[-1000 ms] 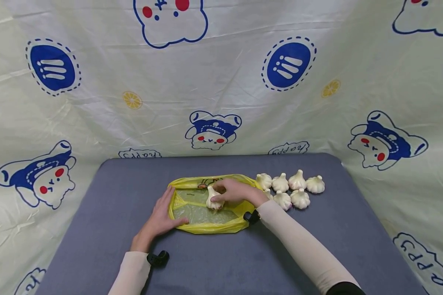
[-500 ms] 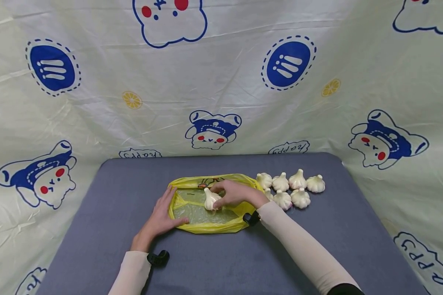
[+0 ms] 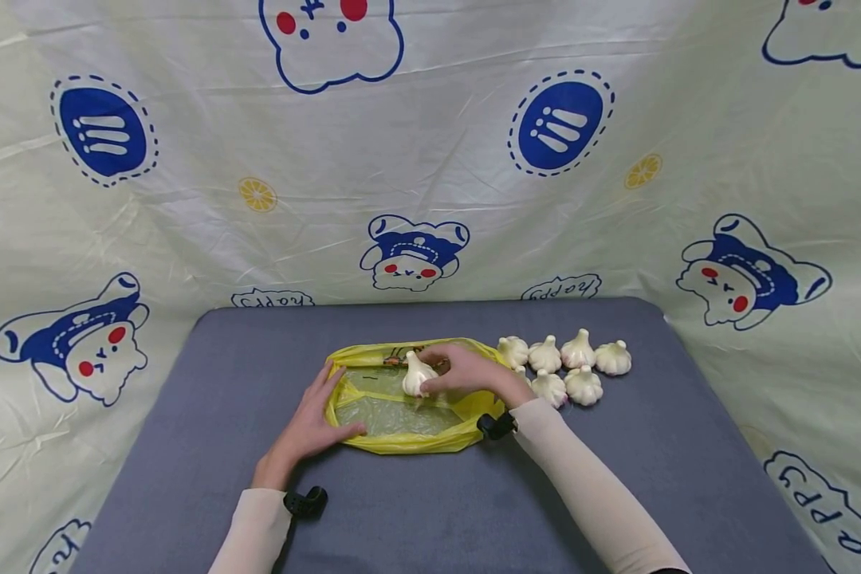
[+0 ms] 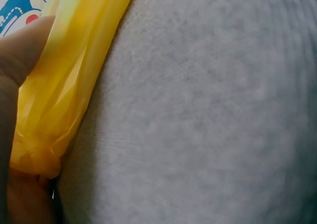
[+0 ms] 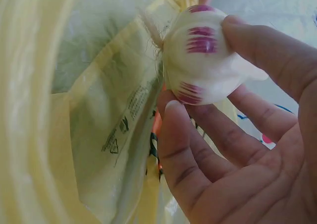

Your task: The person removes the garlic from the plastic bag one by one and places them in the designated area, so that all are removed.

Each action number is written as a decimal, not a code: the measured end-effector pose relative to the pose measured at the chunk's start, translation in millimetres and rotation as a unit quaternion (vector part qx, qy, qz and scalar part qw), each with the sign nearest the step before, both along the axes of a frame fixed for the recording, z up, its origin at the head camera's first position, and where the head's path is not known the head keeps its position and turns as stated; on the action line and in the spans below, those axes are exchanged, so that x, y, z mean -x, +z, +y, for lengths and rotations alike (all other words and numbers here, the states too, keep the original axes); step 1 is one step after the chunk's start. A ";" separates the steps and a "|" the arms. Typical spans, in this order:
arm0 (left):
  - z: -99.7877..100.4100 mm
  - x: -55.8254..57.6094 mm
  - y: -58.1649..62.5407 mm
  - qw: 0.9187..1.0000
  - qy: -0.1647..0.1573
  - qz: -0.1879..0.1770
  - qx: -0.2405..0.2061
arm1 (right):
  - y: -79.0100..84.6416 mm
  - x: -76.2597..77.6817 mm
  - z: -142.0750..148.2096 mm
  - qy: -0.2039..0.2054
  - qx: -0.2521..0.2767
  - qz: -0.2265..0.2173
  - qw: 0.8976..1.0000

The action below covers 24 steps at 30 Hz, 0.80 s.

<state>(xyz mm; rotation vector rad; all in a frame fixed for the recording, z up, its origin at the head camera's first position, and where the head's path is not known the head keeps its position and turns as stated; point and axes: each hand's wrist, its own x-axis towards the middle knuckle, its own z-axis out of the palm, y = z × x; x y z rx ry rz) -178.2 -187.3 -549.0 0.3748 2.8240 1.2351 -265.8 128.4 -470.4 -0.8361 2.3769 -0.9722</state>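
In the head view a yellow plastic bag [image 3: 409, 444] lies with its mouth spread wide, a pale see-through lining inside. My left hand [image 3: 314, 426] rests on its left end, thumb and fingers spread along the rim; the left wrist view has the thumb [image 4: 29, 43] against the yellow film. My right hand [image 3: 466, 375] pinches a garlic bulb [image 3: 416, 375] over the bag's opening, stem up. Seen from the right wrist, thumb and fingertips grip the bulb [image 5: 198, 60], which has purple streaks and root hairs. Whether anything lies deeper in the bag cannot be told.
Several more garlic bulbs [image 3: 578, 349] stand in two rows right of the bag, one partly hidden by the right hand. A grey-blue cloth-covered table [image 3: 402, 518] lies beneath everything. Behind it hangs a pale printed curtain [image 3: 445, 159].
The garlic bulb first tilted left, then came upright again and rose slightly toward the bag's far rim with my right hand. My left hand has stayed at the bag's left end.
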 end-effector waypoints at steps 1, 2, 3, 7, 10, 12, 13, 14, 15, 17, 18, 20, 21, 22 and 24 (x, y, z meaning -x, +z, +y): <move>-0.6 -0.2 -0.3 1.000 -0.001 0.001 -0.002 | -0.9 0.3 1.7 -0.004 0.006 0.001 1.000; -1.3 -0.4 -0.6 1.000 -0.002 0.004 -0.003 | -1.1 0.1 3.3 -0.012 0.014 0.000 1.000; -2.0 -0.4 -1.0 1.000 -0.002 0.007 -0.005 | -1.5 -0.2 4.7 -0.019 0.021 -0.002 1.000; -4.0 -1.1 -1.3 1.000 -0.003 0.011 -0.010 | -3.2 -3.7 10.7 -0.047 0.049 -0.010 0.998; -4.7 -0.9 -0.6 1.000 -0.003 0.007 -0.016 | -1.0 -11.0 16.1 -0.071 0.059 -0.004 0.996; -5.2 -0.4 -0.6 1.000 -0.001 0.005 -0.020 | 2.0 -17.0 20.4 -0.092 0.063 0.000 0.994; -5.4 -0.1 -0.8 1.000 0.000 0.005 -0.021 | 3.6 -20.3 22.8 -0.101 0.066 0.002 0.993; -5.7 0.2 -1.0 1.000 0.001 0.006 -0.021 | 5.1 -23.4 25.4 -0.108 0.071 0.005 0.992; -6.0 0.3 -1.1 1.000 0.001 0.005 -0.020 | 6.5 -26.4 27.8 -0.115 0.077 0.008 0.990; -6.9 0.4 -1.5 1.000 0.003 0.007 -0.022 | 9.1 -32.0 32.5 -0.127 0.091 0.012 0.988; -7.3 0.2 -1.3 1.000 0.004 0.006 -0.024 | 10.2 -34.6 34.8 -0.132 0.097 0.015 0.986; -8.3 0.2 -1.5 1.000 0.005 0.007 -0.027 | 12.1 -39.1 39.3 -0.144 0.107 0.025 0.983; -8.7 0.0 -1.3 1.000 0.006 0.007 -0.028 | 12.9 -41.1 41.3 -0.151 0.109 0.029 0.982; -9.1 -0.1 -1.3 1.000 0.006 0.006 -0.030 | 13.5 -42.8 43.3 -0.157 0.112 0.033 0.981; -9.7 -0.3 -1.3 0.999 0.008 0.004 -0.031 | 15.2 -46.2 46.7 -0.166 0.119 0.037 0.978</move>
